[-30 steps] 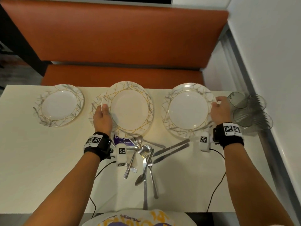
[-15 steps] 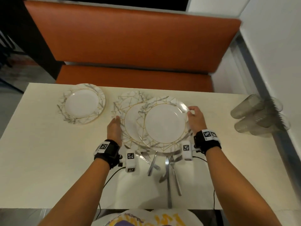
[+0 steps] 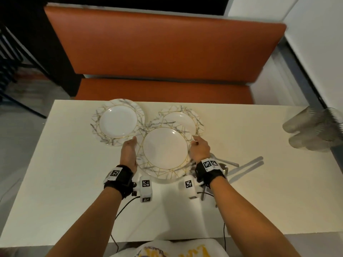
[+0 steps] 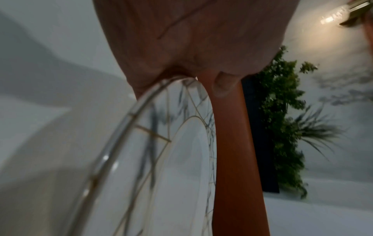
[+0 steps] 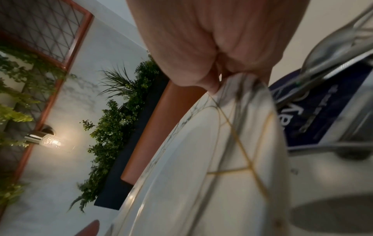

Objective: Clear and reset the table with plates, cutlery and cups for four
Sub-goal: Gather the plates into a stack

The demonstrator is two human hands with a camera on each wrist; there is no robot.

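Both hands hold one white plate with grey marbling and gold lines [image 3: 165, 150] by its opposite rims, just in front of me. My left hand [image 3: 130, 149] grips the left rim, thumb on top [image 4: 222, 84], with the plate [image 4: 161, 159] running away below it. My right hand [image 3: 198, 147] pinches the right rim of the plate [image 5: 201, 159]. A second matching plate [image 3: 185, 117] lies behind, partly covered by the held one. A third plate [image 3: 117, 122] lies at the back left. The held plate and my right wrist partly hide the loose cutlery [image 3: 233, 165].
Several clear cups [image 3: 315, 132] lie stacked on their sides at the table's right edge by the wall. An orange bench [image 3: 163, 52] runs behind the white table [image 3: 65, 182]. A dark blue card [image 5: 315, 111] lies under the cutlery [image 5: 333, 47].
My right hand carried the right-hand plate leftwards over the middle plate. Both hands now hold a plate closer to me, and the cutlery shows to its right.
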